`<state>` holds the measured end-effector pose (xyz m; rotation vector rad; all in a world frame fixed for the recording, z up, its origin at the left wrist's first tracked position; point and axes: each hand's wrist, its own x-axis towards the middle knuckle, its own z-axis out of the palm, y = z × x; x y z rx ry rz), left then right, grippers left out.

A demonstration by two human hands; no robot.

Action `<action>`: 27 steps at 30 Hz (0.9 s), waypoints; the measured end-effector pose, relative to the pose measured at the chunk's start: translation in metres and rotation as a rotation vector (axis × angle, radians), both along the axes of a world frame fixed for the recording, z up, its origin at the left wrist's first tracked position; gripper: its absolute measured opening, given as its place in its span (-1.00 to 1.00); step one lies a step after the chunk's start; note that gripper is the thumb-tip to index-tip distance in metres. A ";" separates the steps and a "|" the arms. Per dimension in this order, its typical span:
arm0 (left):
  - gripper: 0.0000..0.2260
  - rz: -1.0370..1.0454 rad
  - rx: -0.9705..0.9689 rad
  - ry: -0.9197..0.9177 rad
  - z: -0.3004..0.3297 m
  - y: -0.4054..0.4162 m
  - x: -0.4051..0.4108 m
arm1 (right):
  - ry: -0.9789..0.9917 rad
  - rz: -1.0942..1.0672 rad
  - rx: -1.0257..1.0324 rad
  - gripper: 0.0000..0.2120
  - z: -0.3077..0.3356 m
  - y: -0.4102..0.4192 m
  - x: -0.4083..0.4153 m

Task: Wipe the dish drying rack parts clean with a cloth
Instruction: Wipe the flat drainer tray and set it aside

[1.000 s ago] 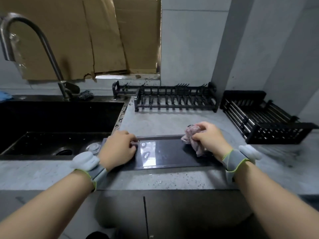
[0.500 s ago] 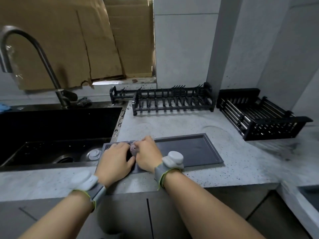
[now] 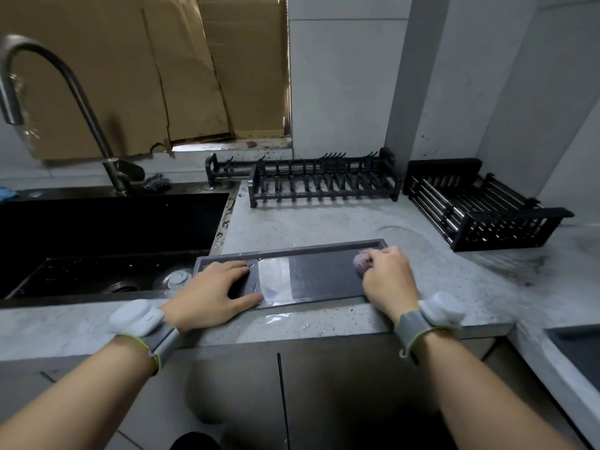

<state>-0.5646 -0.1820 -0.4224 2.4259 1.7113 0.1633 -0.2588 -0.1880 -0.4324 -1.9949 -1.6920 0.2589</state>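
Wiping down the drip tray from the dish rack

Drip tray [image 3: 324,280] sits flat at the near edge of the bench [image 3: 324,222], long axis left-right. Left hand [image 3: 214,293] presses its left end with fingers spread flat; right hand [image 3: 386,280] is bunched round a pinkish cloth [image 3: 361,261] at the far right corner. I'd keep strokes lengthwise with that end pinned down

Grey speckled counter [image 3: 324,222], black sink [image 3: 107,228], cardboard [image 3: 130,76] perhaps covering window
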 end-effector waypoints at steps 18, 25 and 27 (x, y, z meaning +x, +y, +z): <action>-0.12 0.280 0.047 0.062 0.014 -0.031 -0.053 | 0.211 0.079 0.012 -0.78 0.011 0.027 -0.062; -0.30 0.266 0.034 -0.087 0.017 -0.041 -0.045 | 0.113 0.244 -0.099 -0.58 0.009 0.029 -0.145; -0.25 0.271 0.030 -0.112 0.018 -0.044 -0.043 | 0.065 0.327 -0.147 -0.64 0.012 0.027 -0.168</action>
